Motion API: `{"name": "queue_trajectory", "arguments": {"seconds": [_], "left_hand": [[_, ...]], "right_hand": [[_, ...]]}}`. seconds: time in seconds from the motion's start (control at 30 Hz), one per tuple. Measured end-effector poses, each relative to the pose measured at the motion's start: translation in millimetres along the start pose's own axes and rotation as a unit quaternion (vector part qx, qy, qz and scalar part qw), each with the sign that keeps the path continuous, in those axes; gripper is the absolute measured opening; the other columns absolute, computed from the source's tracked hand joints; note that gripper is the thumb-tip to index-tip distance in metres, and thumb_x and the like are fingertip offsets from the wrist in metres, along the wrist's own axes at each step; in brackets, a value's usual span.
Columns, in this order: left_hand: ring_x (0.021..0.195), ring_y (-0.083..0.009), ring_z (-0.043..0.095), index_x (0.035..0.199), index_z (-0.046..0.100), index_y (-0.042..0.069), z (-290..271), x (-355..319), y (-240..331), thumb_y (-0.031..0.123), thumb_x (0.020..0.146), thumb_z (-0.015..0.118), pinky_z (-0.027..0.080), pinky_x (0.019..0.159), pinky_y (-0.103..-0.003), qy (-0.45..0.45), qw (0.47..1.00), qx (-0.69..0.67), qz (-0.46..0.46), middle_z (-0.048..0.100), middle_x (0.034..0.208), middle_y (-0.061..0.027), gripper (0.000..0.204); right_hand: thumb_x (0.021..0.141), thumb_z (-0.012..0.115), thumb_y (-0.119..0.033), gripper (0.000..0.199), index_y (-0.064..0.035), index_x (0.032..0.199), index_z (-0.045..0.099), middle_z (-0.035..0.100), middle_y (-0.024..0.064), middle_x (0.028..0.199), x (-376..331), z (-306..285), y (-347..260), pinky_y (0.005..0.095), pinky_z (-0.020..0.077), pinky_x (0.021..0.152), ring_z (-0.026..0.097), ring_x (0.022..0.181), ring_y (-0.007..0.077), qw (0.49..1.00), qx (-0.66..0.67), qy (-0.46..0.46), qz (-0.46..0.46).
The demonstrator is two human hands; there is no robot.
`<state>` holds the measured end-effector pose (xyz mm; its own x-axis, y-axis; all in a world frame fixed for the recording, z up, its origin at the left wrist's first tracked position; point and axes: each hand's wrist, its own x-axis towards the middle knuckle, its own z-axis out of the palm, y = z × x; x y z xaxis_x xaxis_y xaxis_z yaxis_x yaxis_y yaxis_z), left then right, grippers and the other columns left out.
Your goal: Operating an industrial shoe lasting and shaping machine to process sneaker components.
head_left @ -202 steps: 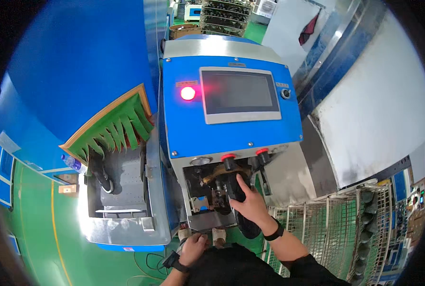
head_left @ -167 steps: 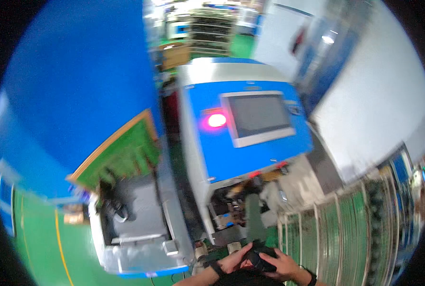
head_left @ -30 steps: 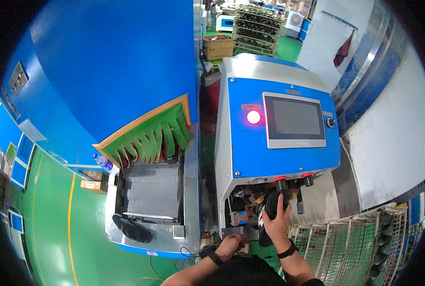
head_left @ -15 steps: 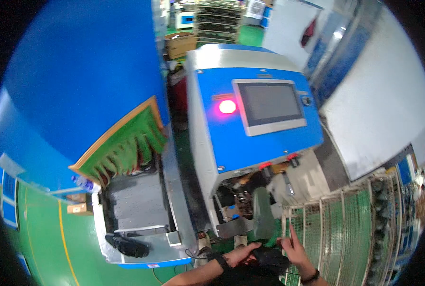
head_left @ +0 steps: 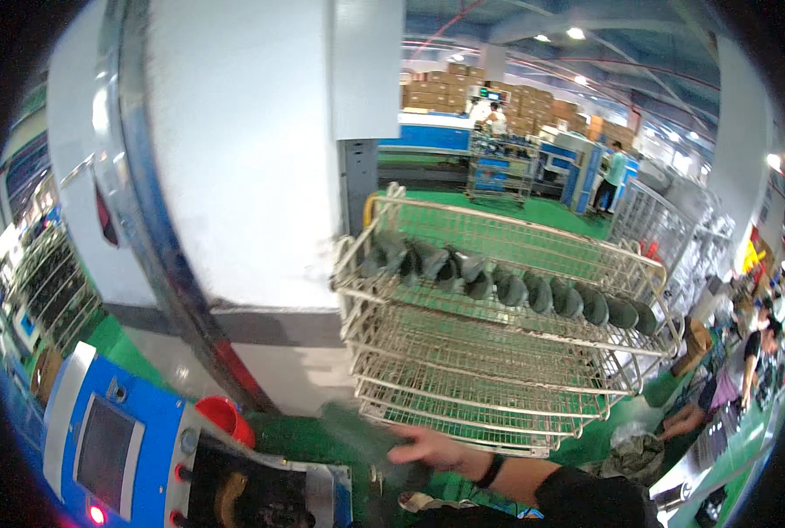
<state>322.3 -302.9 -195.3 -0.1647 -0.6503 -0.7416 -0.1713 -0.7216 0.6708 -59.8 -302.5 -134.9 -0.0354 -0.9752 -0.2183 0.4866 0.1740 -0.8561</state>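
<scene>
My right hand reaches in from the lower right, a dark band round its wrist. Its fingers are closed on a blurred dark green piece, long and rounded like a shoe upper. The piece is held in the gap between the blue machine and the wire rack. Just under the hand is a dark shape that I cannot make out. On the rack's top shelf stands a row of several dark grey-green shoe uppers, their openings facing me. My left hand is out of sight.
A red bucket stands behind the machine, which has a screen and a lit red lamp. A white wall panel rises left of the rack. One person is bent over at the far right; others work at the back.
My view has swung right, so the machine sits lower left and the rack fills the middle. My right hand, open before, now grips the green piece. My left hand has left the view.
</scene>
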Motion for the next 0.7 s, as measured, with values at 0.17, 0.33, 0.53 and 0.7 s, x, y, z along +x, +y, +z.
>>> {"name": "queue_trajectory", "arguments": {"seconds": [0.17,0.33,0.53,0.7], "left_hand": [[0.07,-0.0188,0.056,0.096,0.069,0.001,33,56,-12,0.049,0.096,0.061,0.047,0.064,-0.038,-0.049,0.998,-0.018,0.04,0.062,0.081,-0.004,0.049],[0.093,-0.0201,0.064,0.118,0.067,-0.003,110,23,64,0.043,0.088,0.072,0.052,0.079,-0.037,-0.099,0.994,0.052,0.015,0.069,0.105,-0.0092,0.055],[0.098,-0.0237,0.065,0.116,0.07,0.0,52,-18,53,0.038,0.086,0.072,0.051,0.086,-0.04,-0.063,0.994,0.04,0.083,0.071,0.109,-0.0126,0.049],[0.112,-0.0214,0.06,0.127,0.058,-0.004,-148,-36,-166,0.009,0.084,0.067,0.048,0.096,-0.033,0.126,0.859,0.425,0.257,0.066,0.117,-0.0086,0.046]], "right_hand": [[0.097,0.058,-0.029,0.059,0.0054,0.141,0.039,0.06,0.0292,0.12,-78,-86,-121,0.0382,0.06,0.079,0.069,0.092,0.0332,0.94,0.192,0.118,-0.257],[0.103,0.047,-0.039,0.055,0.0076,0.132,0.043,0.061,0.0263,0.109,-84,-191,-188,0.0277,0.0581,0.065,0.066,0.076,0.0214,0.841,0.437,-0.079,-0.309],[0.106,0.044,-0.017,0.015,-0.0059,0.097,0.042,0.045,0.0045,0.073,-25,-222,-192,0.0227,0.0464,0.051,0.047,0.059,0.0118,0.796,0.44,0.246,-0.334],[0.098,0.047,0.001,0.015,-0.0029,0.084,0.048,0.044,0.0031,0.075,-34,-220,-157,0.026,0.0412,0.059,0.044,0.066,0.0131,0.842,0.287,0.229,-0.396]]}}
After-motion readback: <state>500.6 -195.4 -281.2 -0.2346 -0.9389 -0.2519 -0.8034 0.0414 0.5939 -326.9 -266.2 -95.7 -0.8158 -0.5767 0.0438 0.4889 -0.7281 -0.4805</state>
